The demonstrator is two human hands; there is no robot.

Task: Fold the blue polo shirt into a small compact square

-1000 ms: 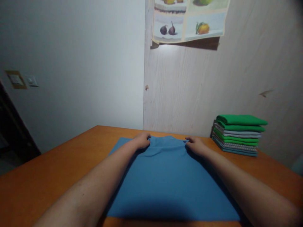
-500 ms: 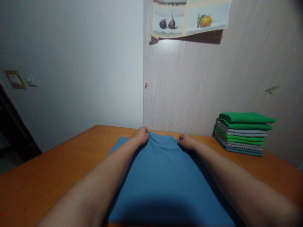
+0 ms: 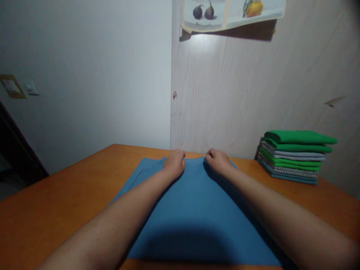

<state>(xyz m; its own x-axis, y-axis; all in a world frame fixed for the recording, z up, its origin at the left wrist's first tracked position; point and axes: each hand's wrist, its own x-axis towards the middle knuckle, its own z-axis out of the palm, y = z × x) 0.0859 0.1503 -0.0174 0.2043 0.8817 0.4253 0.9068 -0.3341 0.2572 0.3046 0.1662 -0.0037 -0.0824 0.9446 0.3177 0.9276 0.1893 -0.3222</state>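
Note:
A blue cloth (image 3: 194, 202), perhaps a folded garment, lies spread on the wooden table in front of me. Its surface is mostly smooth, and my shadow falls over the near part. My left hand (image 3: 174, 164) is curled at the far edge, thumb side inward, with the cloth under its fingers. A short way to the right, my right hand (image 3: 217, 160) is closed at the same edge, its fingertips bent onto the fabric. Both forearms stretch across the cloth and cover parts of its sides. At the left, another layer of the cloth sticks out beyond my arm.
On the right of the orange-brown table (image 3: 70, 176) stands a stack of folded cloths (image 3: 295, 157), green, grey, checked and blue. A wall (image 3: 126, 75) and a wood-grain panel (image 3: 219, 93) rise behind the table. Fruit pictures (image 3: 233, 13) hang on the panel.
My hands have come closer together, and the far edge between them lies lower and straighter. Creases there have smoothed out. More of the cloth's left layer shows. The view has shifted slightly.

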